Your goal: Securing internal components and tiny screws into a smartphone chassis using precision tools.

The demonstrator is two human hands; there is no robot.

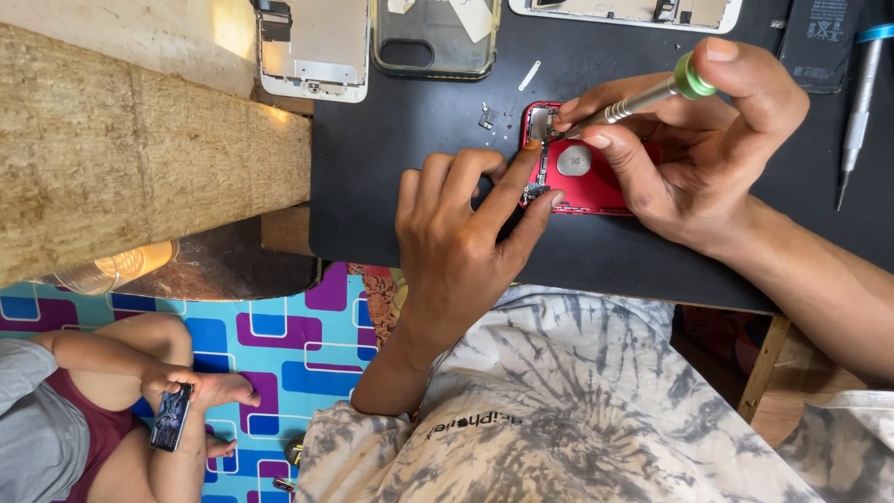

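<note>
On black mat (419,140), red phone (596,191), right-hand (708,149) screwdriver (643,98), left hand (461,233) steadying

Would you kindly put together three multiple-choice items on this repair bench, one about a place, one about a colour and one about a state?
1. Where does the spare screwdriver lie?
A. far right of the mat
B. on the floor
C. left of the clear case

2. The opened phone shell is
A. blue
B. red
C. white

3. The right hand
A. rests empty
B. grips a screwdriver
C. holds a cloth

Answers: A, it lies by the mat's right edge; B, its frame is red; B, fingers pinch the tool while the left hand steadies the shell.
</note>
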